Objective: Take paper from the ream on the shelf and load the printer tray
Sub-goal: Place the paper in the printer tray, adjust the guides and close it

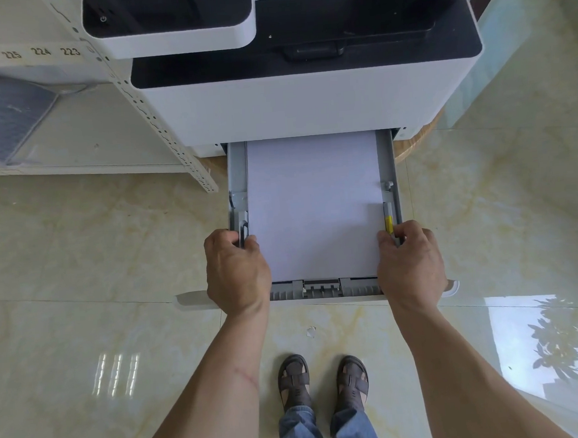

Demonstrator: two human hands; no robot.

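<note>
The grey printer tray [388,164] is pulled out from the bottom of the white printer [307,104]. A stack of white paper [314,206] lies flat inside it. My left hand [236,273] pinches the left side guide [241,222] at the tray's near left corner. My right hand [410,261] pinches the right side guide with its yellow tab [389,223]. Both guides sit against the paper's edges. The ream on the shelf is not in view.
A white metal shelf [158,125] with numbered labels stands to the left of the printer. A grey fan-like object [3,115] rests on it. Glossy marble floor [79,267] surrounds the tray. My sandalled feet [323,380] stand just behind the tray's front panel [190,299].
</note>
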